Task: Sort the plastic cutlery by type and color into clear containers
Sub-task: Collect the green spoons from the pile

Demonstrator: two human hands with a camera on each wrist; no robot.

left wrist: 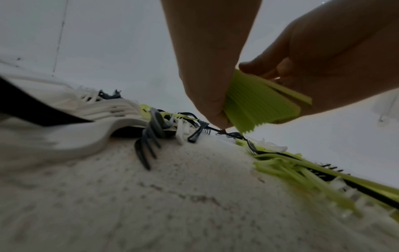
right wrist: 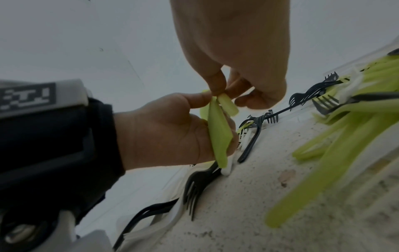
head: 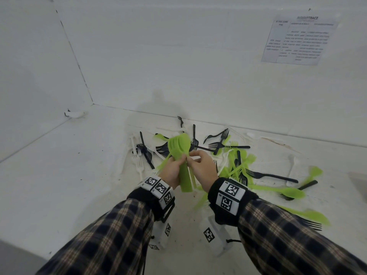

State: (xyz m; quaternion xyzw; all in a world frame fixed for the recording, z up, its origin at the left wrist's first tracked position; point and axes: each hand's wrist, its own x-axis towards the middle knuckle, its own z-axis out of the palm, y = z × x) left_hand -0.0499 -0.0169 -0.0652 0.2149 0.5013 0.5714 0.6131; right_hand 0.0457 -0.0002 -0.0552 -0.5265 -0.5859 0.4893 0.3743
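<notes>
Holding a thick stack of bright green plastic spoons (head: 181,153), the left hand (head: 172,171) has its fingers wrapped round the handles. The stack stands almost upright — bowls up and away from the person, handle ends down near the wrist. The right hand (head: 202,165) is right beside it, touching, and pinches one thin green plastic handle (right wrist: 227,104) at the edge of the stack with thumb and finger. That handle lies along the stack, so it looks ready to slide in line. Past the hands, a loose pile of green, black and white plastic cutlery (head: 234,161) lies on the white table (head: 79,175) — mostly to the right, nearer the right hand. No clear container is in view.
</notes>
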